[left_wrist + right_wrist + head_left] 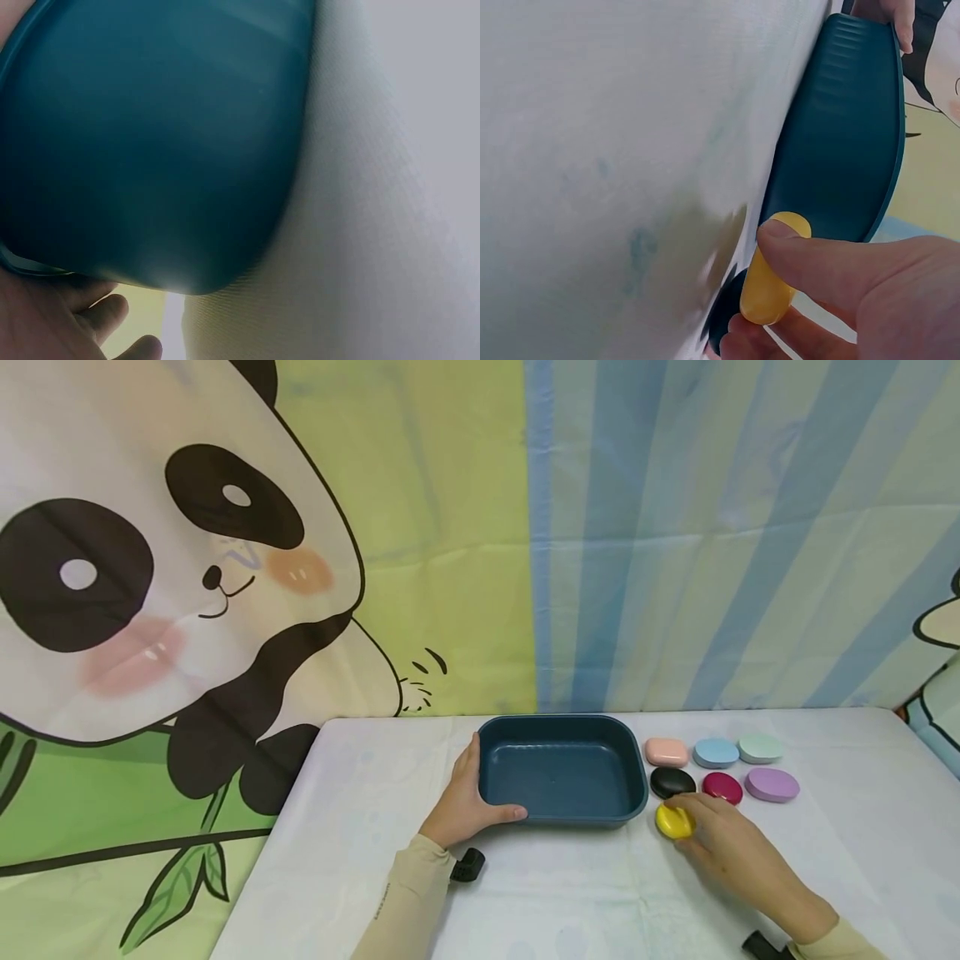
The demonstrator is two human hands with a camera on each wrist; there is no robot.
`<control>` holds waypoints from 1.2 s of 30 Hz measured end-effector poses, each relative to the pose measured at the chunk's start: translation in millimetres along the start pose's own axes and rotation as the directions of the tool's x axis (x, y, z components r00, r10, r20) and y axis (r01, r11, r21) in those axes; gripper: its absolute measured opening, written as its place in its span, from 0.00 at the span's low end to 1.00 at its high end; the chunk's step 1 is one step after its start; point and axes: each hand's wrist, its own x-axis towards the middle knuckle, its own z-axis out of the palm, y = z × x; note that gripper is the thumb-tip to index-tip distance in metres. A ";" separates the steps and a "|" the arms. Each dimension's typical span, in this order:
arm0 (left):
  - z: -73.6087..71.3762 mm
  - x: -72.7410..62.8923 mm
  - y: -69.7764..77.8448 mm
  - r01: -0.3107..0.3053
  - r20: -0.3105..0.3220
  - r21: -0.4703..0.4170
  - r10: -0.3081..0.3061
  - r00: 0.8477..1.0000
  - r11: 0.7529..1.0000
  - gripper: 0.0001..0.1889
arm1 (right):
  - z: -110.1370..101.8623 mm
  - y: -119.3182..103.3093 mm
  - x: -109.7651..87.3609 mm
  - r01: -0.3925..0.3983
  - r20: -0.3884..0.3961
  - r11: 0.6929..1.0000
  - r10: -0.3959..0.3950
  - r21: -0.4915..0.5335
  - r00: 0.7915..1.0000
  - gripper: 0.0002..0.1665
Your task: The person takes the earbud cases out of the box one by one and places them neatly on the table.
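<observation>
A dark blue rectangular basin (562, 777) stands on the table. My left hand (467, 806) grips its front left corner, the thumb along the front rim and the fingers against the left side. The left wrist view shows the basin's smooth outer wall (172, 150) large, with fingertips (112, 313) past its edge. Right of the basin, my right hand (723, 843) pinches a smooth yellow soap bar (673, 821) between thumb and fingers. In the right wrist view this soap (774, 277) is tilted on edge, close over the table, partly covering the black soap (724, 311).
Behind the right hand lie a pink soap (666, 752), a light blue soap (716, 752), a mint soap (760, 748), a red soap (722, 787) and a purple soap (772, 785). A white cloth (555, 893) covers the table; a printed panda curtain (442, 527) hangs behind.
</observation>
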 end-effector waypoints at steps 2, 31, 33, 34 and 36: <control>0.1 0.0 0.6 -0.002 -0.001 0.004 0.002 1.000 1.000 0.74 | 0.9 -0.2 -0.1 -0.011 0.011 1.000 0.011 -0.002 1.000 0.30; 0.4 -0.8 2.7 0.000 0.002 0.022 0.000 1.000 1.000 0.73 | -7.7 4.9 1.4 -0.029 0.043 0.999 0.030 -0.014 0.999 0.32; 0.4 -0.3 2.7 -0.002 0.002 0.016 0.002 1.000 1.000 0.73 | -12.3 4.7 2.2 -0.012 0.022 1.000 0.012 -0.007 1.000 0.33; 0.5 -0.2 2.7 -0.003 0.002 0.011 0.002 1.000 1.000 0.73 | -14.3 4.9 3.0 -0.002 0.013 1.000 0.002 -0.001 1.000 0.33; 0.4 0.3 2.4 -0.005 0.004 0.003 0.005 1.000 1.000 0.73 | -17.6 4.7 5.1 0.015 -0.003 1.000 -0.015 -0.007 1.000 0.33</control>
